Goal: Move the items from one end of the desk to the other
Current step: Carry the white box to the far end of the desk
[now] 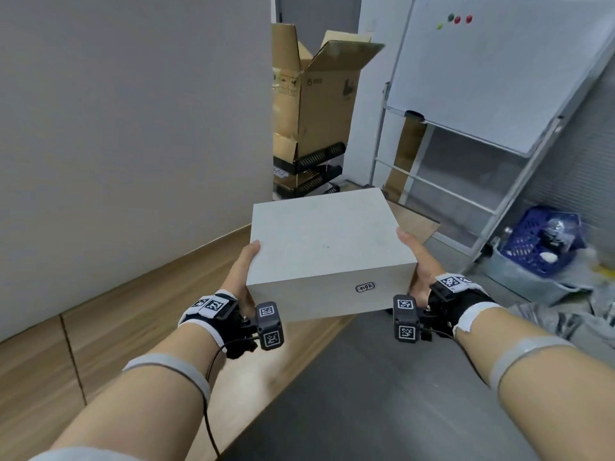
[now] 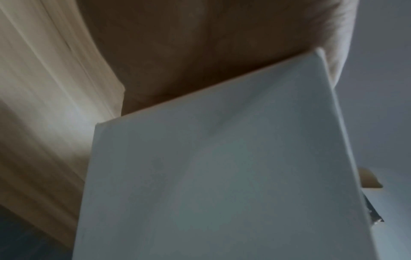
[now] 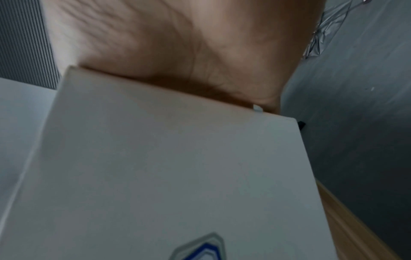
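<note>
Head view: the white box [image 1: 327, 251] sits mid-frame, held level above the wooden worktop [image 1: 100, 327], long axis running away toward the cardboard boxes [image 1: 309, 104]. Left hand [image 1: 241, 277] and right hand [image 1: 417, 261] clasp its sides. A whiteboard [image 1: 492, 68] leans upper right.

Left wrist view: the palm [image 2: 189, 52] lies against the box's side [image 2: 222, 176]; its fingers are hidden.

Right wrist view: the palm [image 3: 177, 44] lies on the box [image 3: 166, 167], the fingers again hidden.

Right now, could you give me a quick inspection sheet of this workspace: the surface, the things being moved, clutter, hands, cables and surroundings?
Surface: wooden desk along the wall, dark floor beside it.
Job's things: white box with a small handwritten label, carried level above the desk edge.
Clutter: nothing seen on the visible desk.
Grippers: left hand and right hand hold the box by opposite sides, thumbs along its top edges; wrist cameras strapped on.
Cables: black cable runs along the left forearm.
Surroundings: open cardboard boxes, leaning whiteboard, blue basket on the floor.
</note>
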`<control>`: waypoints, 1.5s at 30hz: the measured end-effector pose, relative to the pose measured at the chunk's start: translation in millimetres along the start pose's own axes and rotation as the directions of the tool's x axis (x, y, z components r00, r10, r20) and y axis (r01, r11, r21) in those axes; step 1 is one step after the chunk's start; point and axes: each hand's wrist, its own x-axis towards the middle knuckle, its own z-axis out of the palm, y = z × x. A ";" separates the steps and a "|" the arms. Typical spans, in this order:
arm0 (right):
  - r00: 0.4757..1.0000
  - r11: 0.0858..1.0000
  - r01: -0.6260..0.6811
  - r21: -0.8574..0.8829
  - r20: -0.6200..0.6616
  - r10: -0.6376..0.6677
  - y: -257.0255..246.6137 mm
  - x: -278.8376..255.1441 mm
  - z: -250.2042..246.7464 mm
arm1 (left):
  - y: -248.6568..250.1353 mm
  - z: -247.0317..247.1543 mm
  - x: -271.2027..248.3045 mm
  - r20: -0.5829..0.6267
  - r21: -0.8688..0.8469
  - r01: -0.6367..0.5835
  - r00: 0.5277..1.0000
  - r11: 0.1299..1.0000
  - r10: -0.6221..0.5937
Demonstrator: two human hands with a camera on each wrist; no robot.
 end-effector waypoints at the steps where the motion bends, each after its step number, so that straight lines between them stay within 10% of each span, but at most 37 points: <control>1: 1.000 1.000 -0.001 0.008 -0.006 0.001 -8.1 12.7 -9.2 | -0.3 10.4 12.2 0.001 -0.008 0.006 1.000 1.000 -0.005; 29: 0.945 0.890 -0.323 -0.322 -0.165 0.283 -187.1 438.7 -163.1 | 27.7 198.7 375.5 -0.191 -0.174 0.145 0.965 0.974 -0.178; 35: 0.938 0.895 -0.320 -0.312 0.027 0.345 -219.6 503.1 -153.1 | 19.1 229.4 426.8 -0.303 -0.285 0.120 0.930 0.951 -0.208; 45: 0.937 0.896 -0.341 -0.285 -0.026 0.349 -231.1 583.4 -151.8 | 10.2 251.9 470.1 -0.417 -0.170 0.150 0.885 0.974 -0.209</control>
